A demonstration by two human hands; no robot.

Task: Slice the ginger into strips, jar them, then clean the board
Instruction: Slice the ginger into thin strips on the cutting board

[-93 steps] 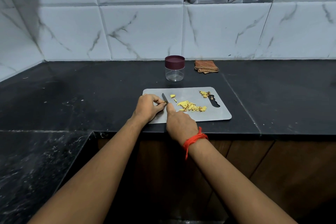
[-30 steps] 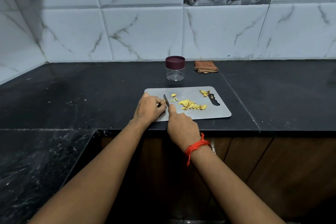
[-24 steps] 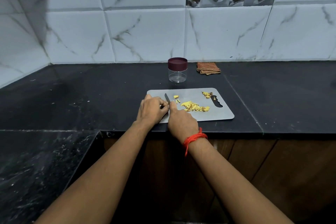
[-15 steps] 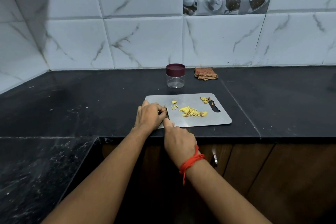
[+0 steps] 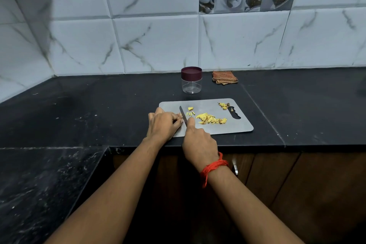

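Dim cool light, perhaps from overhead, shadowed left wall, curved wide-angle edges

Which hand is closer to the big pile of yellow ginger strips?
Right. The right hand holds the knife just left of the strip pile; the left hand sits farther left, beyond the blade.
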